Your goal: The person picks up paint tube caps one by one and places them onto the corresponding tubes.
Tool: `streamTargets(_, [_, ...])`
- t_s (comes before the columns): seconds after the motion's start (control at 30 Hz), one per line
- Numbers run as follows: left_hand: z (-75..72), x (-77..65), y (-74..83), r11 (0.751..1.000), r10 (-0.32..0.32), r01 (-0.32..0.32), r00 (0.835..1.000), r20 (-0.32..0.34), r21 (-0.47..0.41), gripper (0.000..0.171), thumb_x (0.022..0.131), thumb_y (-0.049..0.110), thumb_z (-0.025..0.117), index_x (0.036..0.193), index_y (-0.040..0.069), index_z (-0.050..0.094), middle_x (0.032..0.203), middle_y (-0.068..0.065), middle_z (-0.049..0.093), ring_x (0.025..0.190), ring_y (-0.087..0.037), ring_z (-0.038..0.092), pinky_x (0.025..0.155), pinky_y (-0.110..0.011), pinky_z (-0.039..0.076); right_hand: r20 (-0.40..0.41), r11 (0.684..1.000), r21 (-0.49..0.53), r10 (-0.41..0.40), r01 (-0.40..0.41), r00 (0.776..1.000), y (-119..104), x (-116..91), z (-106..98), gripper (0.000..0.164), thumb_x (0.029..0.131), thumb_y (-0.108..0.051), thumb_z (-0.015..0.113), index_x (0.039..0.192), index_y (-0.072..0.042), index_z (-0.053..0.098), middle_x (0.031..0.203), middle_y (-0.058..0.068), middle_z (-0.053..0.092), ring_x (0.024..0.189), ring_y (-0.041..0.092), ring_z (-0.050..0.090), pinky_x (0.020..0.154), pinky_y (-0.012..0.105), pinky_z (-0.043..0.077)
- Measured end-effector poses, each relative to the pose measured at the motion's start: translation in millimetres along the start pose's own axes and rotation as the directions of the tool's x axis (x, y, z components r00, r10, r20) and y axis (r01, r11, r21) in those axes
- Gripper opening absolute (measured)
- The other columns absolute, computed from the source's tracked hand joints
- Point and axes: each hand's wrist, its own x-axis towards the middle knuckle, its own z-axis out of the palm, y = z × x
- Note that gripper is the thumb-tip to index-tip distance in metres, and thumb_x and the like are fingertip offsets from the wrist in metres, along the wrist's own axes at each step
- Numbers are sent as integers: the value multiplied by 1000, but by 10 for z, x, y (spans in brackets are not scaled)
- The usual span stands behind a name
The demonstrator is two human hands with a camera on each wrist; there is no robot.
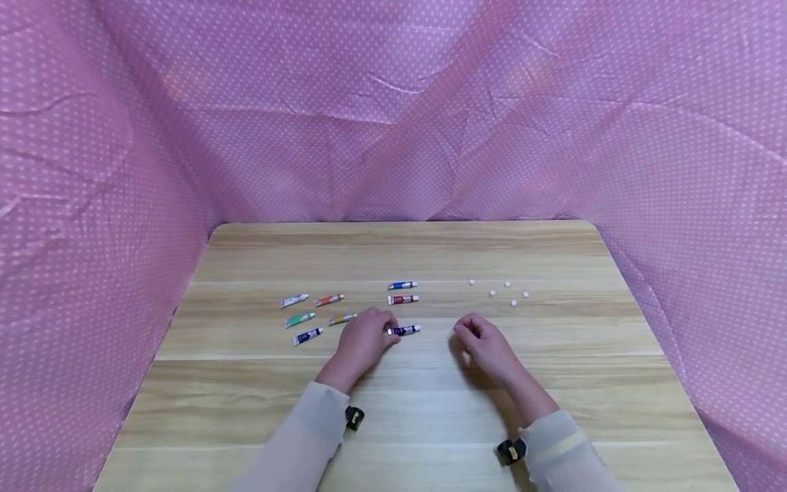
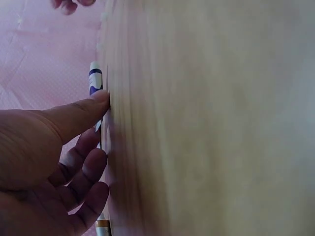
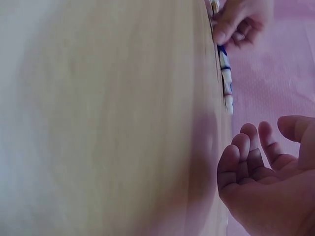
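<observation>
We note the left hand (image 1: 365, 338) pinching the dark purple tube (image 1: 406, 331) by the end farther from the right hand (image 1: 488, 348); we judge this steadies the tube and leaves its white tip accessible. The right hand stands apart from that tip, its fingers loosely bent and gripping nothing. Left of the left hand, five tubes (image 1: 300, 320) lie separated; beyond it, a red tube (image 1: 403, 299) and a blue tube (image 1: 402, 285) lie side by side, apparently aligned for order. Beyond the right hand, we find five small white pieces (image 1: 492, 293). The left wrist view shows the thumb (image 2: 101, 96) across the tube; the right wrist view shows the gap between the right thumb and fingers, unclear from the head.
</observation>
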Motion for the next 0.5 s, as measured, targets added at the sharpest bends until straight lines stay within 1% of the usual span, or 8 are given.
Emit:
streamTargets(0.13, [-51,86,-33,1000,-14,15,1000,16,-24,21,95,35,85,111,24,79,104,4,70,93,-14,62,88,-37,55,-45,1000,17,-8,9,999,20,60,-171,29,113,-23,57,129,0,61,108,13,65,95,24,62,80,29,55])
streamTargets(0.3, [-104,164,-57,997,-34,37,998,44,-61,22,95,33,85,115,24,79,106,4,70,96,-15,63,92,-37,56,-119,997,68,-19,27,993,34,120,-417,35,112,-21,59,138,2,56,109,7,66,100,20,65,88,28,57])
streamTargets(0.4, [-121,199,-59,997,-33,36,998,51,-74,21,95,32,84,114,24,79,106,4,70,97,-15,63,94,-38,57,-178,992,120,-22,44,984,42,155,-577,34,110,-16,60,138,2,54,104,-2,68,98,13,66,88,25,57])
streamTargets(0.5, [-131,233,-54,997,-26,29,999,44,-77,20,96,31,84,114,24,80,104,4,70,96,-15,63,94,-39,56,-232,980,185,-22,66,972,57,202,-733,28,110,-11,60,134,3,54,96,-10,68,93,7,66,85,22,57])
